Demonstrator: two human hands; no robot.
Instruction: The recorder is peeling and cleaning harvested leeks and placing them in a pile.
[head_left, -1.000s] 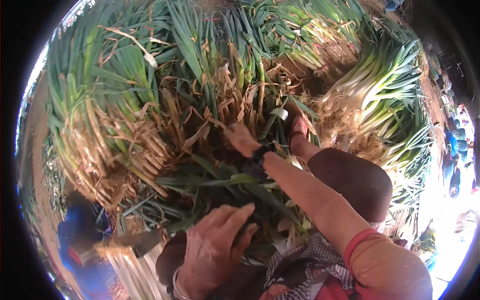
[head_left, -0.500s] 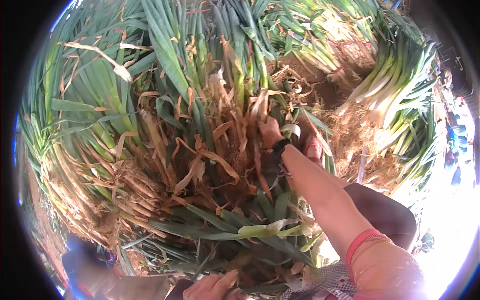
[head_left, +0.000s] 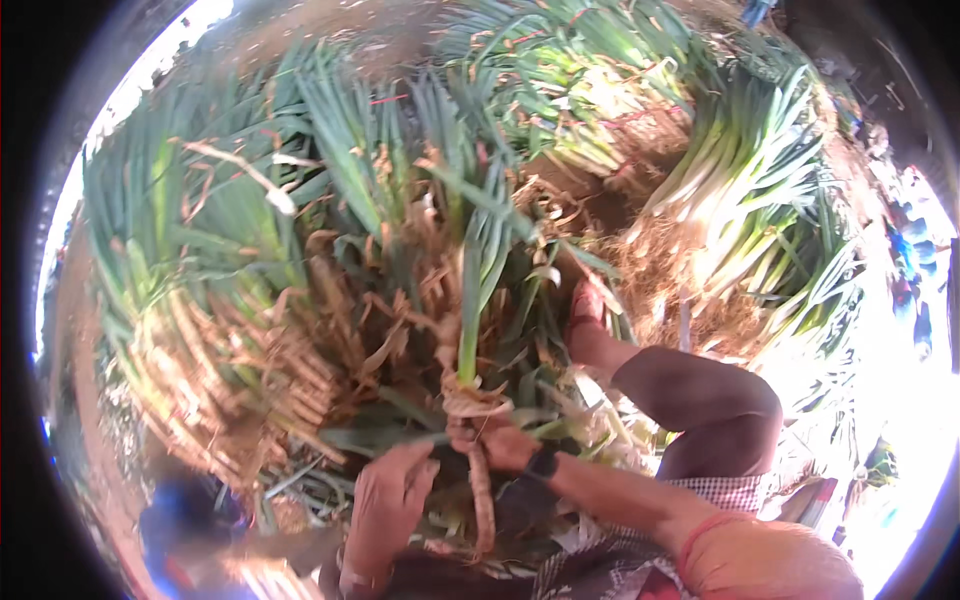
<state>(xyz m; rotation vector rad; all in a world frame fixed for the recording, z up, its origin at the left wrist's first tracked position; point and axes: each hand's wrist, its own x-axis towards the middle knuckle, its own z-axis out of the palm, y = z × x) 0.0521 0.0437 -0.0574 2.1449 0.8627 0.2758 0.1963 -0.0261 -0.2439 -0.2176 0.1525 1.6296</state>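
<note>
A long green onion (head_left: 481,495) is gripped in my right hand (head_left: 498,440), whose fingers close around its stem. Its pale, brownish lower end hangs down, dry loose skin bunches at my fingers, and green leaves rise above. To the left of that stem is my left hand (head_left: 388,500), holding nothing, thumb apart from the extended fingers. It is close to the onion, with a gap between them. Loose green leaves (head_left: 385,440) lie just beyond my hands.
Piled green onions (head_left: 215,350) with dry outer skins spread across the left and middle. Cleaner white-stemmed bundles (head_left: 715,190) lie at the right, roots toward me. My bent leg (head_left: 700,390) and bare foot (head_left: 588,305) are right of my hands. Peeled scraps (head_left: 600,410) lie nearby.
My right hand has drawn a green onion out of the middle pile and toward me. My left hand has risen from the lower edge toward it. The whole view has shifted somewhat.
</note>
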